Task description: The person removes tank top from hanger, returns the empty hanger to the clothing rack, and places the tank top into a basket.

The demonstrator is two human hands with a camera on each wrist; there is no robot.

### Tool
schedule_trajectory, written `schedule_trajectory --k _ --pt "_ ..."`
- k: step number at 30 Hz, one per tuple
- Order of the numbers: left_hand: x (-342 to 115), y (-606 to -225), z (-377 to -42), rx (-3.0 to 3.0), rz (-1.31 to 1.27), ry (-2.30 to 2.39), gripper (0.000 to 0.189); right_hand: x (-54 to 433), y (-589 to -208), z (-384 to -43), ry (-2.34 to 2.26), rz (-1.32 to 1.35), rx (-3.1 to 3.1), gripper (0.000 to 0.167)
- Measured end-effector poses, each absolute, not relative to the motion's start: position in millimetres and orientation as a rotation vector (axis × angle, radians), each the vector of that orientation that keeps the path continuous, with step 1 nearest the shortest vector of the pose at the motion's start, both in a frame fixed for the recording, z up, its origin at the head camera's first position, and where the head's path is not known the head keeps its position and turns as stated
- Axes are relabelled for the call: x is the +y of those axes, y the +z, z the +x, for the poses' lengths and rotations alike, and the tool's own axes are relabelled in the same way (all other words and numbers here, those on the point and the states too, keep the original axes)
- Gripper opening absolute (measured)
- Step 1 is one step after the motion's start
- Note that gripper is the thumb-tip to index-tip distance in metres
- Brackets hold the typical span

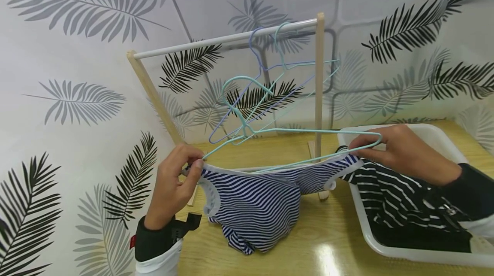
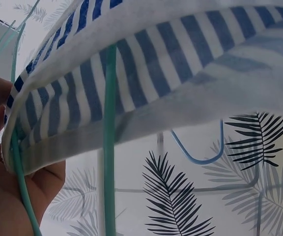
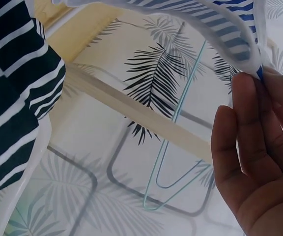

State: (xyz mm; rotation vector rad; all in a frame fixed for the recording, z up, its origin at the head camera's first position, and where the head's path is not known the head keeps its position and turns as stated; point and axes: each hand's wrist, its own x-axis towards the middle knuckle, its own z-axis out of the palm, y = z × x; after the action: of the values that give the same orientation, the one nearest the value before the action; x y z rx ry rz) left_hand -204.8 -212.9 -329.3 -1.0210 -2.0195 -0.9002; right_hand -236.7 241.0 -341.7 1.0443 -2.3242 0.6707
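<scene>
A navy-and-white striped shirt with white trim is stretched between both hands, its lower part bunched near the table. My left hand pinches one shoulder of it between thumb and fingers. A mint-green hanger has its left arm running down to that hand; in the left wrist view, green hanger wire passes into the shirt's opening. The opposite shoulder is pinched by my right hand. Around that hand's fingertips, the hanger's right end sticks out past the fabric. The hanger's hook points up.
Behind the shirt stands a rack with a white bar and wooden posts. A blue hanger and another mint hanger hang there. On the right, a white basket holds black-and-white striped clothing on the wooden table.
</scene>
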Motion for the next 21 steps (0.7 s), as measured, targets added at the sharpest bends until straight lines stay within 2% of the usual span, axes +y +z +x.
schedule_trajectory --k 8,21 --pt "-212.4 -330.9 -206.0 -2.032 -1.017 -0.891 0.014 230.2 -351.0 -236.5 0.745 1.107 -2.329 0.02" --pt "-214.6 -331.1 -208.6 -2.071 -0.955 -0.86 0.011 210.8 -371.8 -232.3 0.846 1.309 -2.453 0.017"
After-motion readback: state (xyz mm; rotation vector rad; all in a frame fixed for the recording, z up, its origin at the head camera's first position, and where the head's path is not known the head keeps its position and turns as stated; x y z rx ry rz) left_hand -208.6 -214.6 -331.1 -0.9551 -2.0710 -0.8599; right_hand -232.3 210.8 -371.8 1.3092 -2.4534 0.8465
